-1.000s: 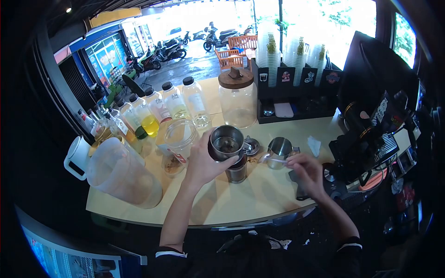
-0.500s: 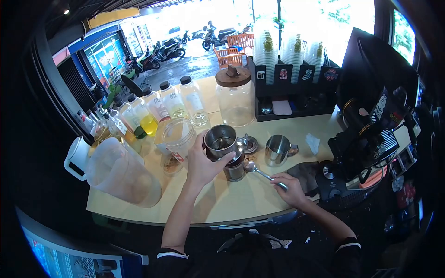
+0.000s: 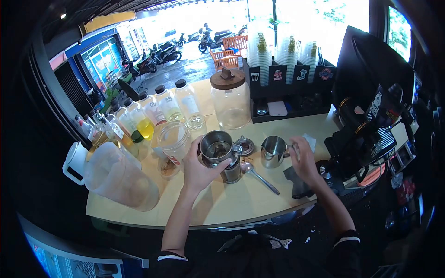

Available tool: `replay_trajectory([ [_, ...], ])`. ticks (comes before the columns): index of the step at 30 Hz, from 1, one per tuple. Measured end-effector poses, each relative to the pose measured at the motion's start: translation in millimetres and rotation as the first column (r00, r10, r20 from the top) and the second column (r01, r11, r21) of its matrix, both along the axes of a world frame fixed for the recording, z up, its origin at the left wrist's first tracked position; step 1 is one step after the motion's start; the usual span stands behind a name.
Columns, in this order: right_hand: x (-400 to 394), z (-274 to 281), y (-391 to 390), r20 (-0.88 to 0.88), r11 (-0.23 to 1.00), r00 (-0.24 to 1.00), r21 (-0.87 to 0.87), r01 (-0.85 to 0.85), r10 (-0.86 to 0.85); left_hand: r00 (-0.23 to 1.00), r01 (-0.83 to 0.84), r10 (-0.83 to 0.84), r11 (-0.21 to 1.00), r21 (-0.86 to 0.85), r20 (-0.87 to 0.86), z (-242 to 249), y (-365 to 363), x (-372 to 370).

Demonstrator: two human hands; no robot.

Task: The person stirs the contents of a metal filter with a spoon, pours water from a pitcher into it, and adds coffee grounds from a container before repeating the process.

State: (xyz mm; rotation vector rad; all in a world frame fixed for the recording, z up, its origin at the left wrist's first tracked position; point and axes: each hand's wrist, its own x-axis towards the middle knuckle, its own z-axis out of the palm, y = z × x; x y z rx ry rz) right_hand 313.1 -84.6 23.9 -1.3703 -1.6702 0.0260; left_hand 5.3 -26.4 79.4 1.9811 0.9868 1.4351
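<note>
My left hand [image 3: 200, 172] grips a metal cup [image 3: 217, 144] with a side handle, holding it over a metal and glass container [image 3: 231, 174]. Dark contents show inside the cup. My right hand [image 3: 302, 157] is empty, its fingers apart, beside the handle of a steel pitcher [image 3: 272, 152]; whether it touches the handle is hard to tell. A metal spoon [image 3: 260, 178] lies on the counter, its bowl near some brown grounds. Behind the cup rests a round metal lid [image 3: 244, 146].
On the counter [image 3: 232, 206] stand a large plastic pitcher [image 3: 121, 178], an open clear jar [image 3: 174, 139], several bottles [image 3: 189, 105] and a wooden-lidded jar [image 3: 230, 104]. A black cup rack [image 3: 292, 92] is behind; a black machine [image 3: 359, 139] and dark cloth [image 3: 296, 183] are right.
My right hand has let go of the spoon, which now lies on the counter, and has moved up and right to the steel pitcher's handle. My left hand still holds the cup.
</note>
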Motion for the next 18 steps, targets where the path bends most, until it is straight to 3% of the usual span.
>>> replay_trajectory([
  [3,26,-28,28,-0.017,0.988,0.995,-0.121,0.100,-0.103,1.000,0.001,-0.001,1.000,-0.010,-0.016,0,0,0],
  [5,35,-37,39,-0.402,0.857,0.914,-0.454,-0.244,0.047,0.999,-0.019,0.020,1.000,0.024,-0.027,-1,0,0],
  [8,31,-41,36,-0.531,0.879,0.832,-0.306,-0.366,0.161,1.000,-0.003,0.003,1.000,0.013,0.007,-2,-1,-2],
  [11,32,-54,44,-0.523,0.915,0.836,-0.234,-0.329,0.166,0.999,-0.026,0.026,0.999,0.022,-0.030,5,-6,-3],
  [14,19,-13,33,-0.399,0.947,0.911,-0.243,-0.211,0.101,0.999,-0.013,0.014,1.000,0.017,-0.043,6,-6,-3],
  [17,16,14,39,-0.460,0.940,0.867,-0.167,-0.296,0.191,0.999,-0.008,0.009,0.999,0.031,-0.035,1,-2,-3],
  [18,5,46,28,-0.320,0.964,0.934,-0.152,-0.219,0.162,0.999,-0.008,0.009,1.000,0.030,-0.035,-1,-1,-3],
])
